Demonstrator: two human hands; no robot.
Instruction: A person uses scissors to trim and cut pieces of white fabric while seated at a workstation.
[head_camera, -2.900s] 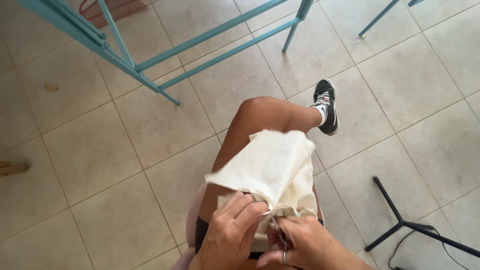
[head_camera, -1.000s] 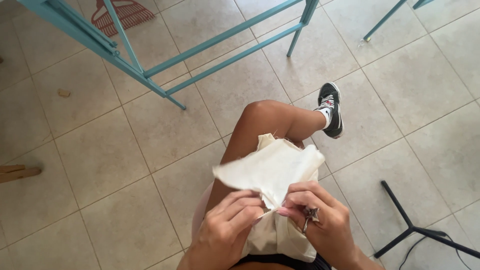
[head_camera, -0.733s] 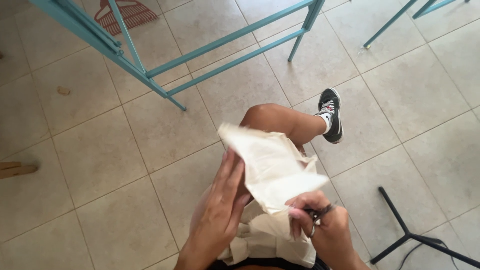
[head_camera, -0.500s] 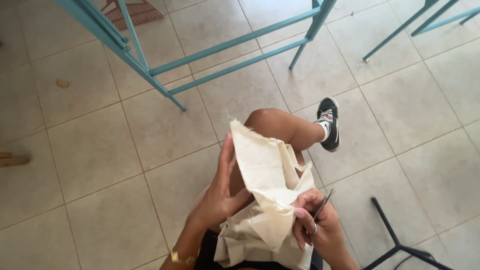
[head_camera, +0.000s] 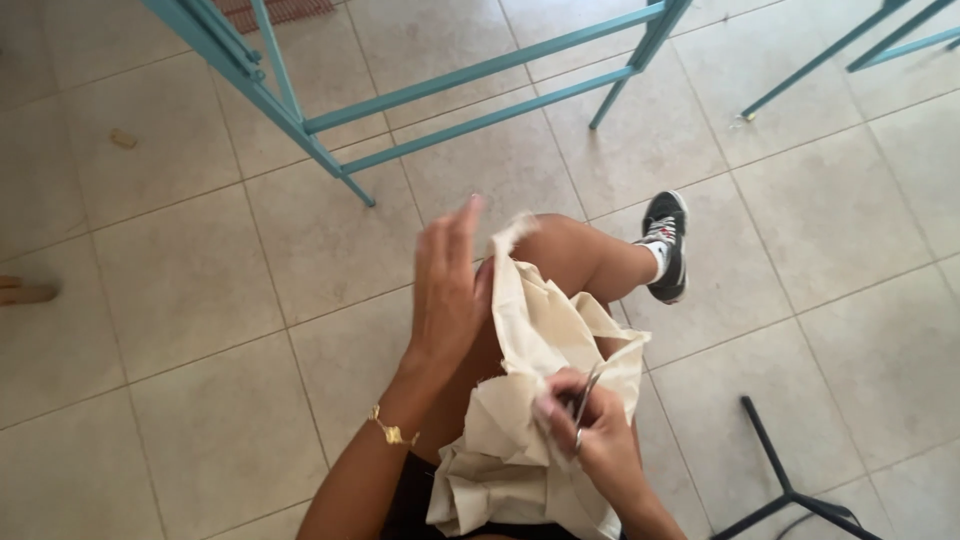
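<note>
Cream cloth (head_camera: 530, 400) lies bunched over the seated person's lap and raised knee, its long axis running from the lap up toward the knee, free corner pointing away from the body. Left hand (head_camera: 445, 290) stands flat against the cloth's upper edge, fingers extended and nearly straight, gripping nothing firmly. Right hand (head_camera: 590, 435) is curled closed around small scissors (head_camera: 585, 405), blades buried in the folds. Risk: with the cloth loosely supported, it may slip or bunch, letting the blades wander or nick the thigh beneath.
</note>
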